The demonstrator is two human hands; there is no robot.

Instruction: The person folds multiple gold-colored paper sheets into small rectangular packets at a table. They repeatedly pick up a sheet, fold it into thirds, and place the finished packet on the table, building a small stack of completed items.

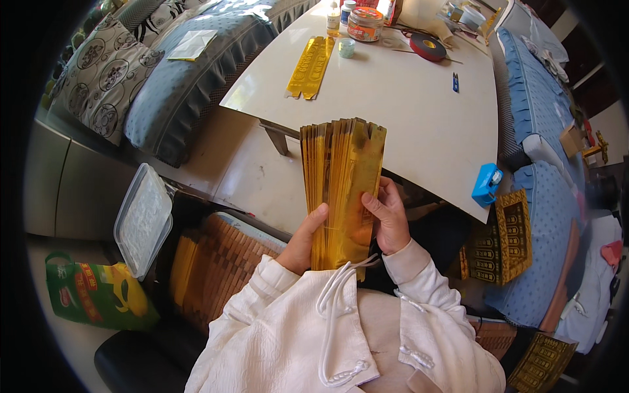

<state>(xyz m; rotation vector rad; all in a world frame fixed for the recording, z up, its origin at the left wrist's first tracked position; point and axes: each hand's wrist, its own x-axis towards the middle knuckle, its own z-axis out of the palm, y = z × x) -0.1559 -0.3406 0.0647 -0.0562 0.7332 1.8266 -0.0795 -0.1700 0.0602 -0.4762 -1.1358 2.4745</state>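
Note:
A thick, upright stack of folded gold foil paper strips (341, 191) stands in front of my chest, fanned at its top edge. My left hand (303, 239) grips its left side, with the thumb on the near face. On the right side my right hand (390, 216) holds it, thumb pressed on the front strip and fingers behind. The bottom of the stack meets my white jacket. Beyond it, a flat embossed gold foil piece (310, 68) with notched ends lies on the white table (408, 118).
Jars and bottles stand at the table's far side near a tape roll (427, 47). Blue thread snips (456, 82) and a blue dispenser-like object (486, 185) lie to the right. A patterned gold box (499, 240) is beside the table; a plastic container (145, 218) is at left.

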